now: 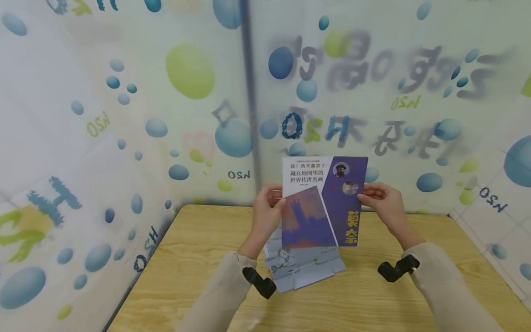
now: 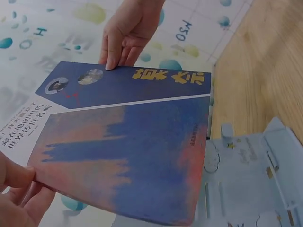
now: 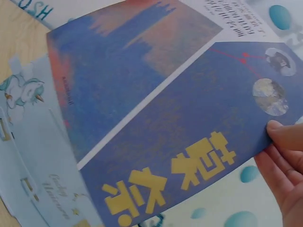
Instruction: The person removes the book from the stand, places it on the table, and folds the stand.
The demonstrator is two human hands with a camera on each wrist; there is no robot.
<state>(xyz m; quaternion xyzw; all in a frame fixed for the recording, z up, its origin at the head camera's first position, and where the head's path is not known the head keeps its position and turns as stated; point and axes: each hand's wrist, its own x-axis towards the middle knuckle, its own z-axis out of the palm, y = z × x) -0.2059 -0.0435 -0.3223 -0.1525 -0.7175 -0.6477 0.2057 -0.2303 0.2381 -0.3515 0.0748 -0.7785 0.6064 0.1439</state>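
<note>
A thin book (image 1: pixel 307 216) with a purple, white and painted cover is held upright between both hands, its front toward the head camera. My left hand (image 1: pixel 268 210) pinches its left edge, thumb (image 2: pixel 19 174) in front and fingers behind. On the opposite edge, my right hand (image 1: pixel 383 203) pinches near the upper part, thumb on the cover. Behind and below the book stands a light blue book stand (image 1: pixel 304 276) with unicorn drawings, partly hidden by the book in the head view. Its ledge and wire page holder show in the left wrist view.
The stand rests on a wooden table (image 1: pixel 199 244). Walls (image 1: pixel 186 152) printed with blue and green bubbles and letters rise behind and beside the table. Each wrist wears a black camera mount (image 1: pixel 259 282) over a beige sleeve (image 1: pixel 220 290).
</note>
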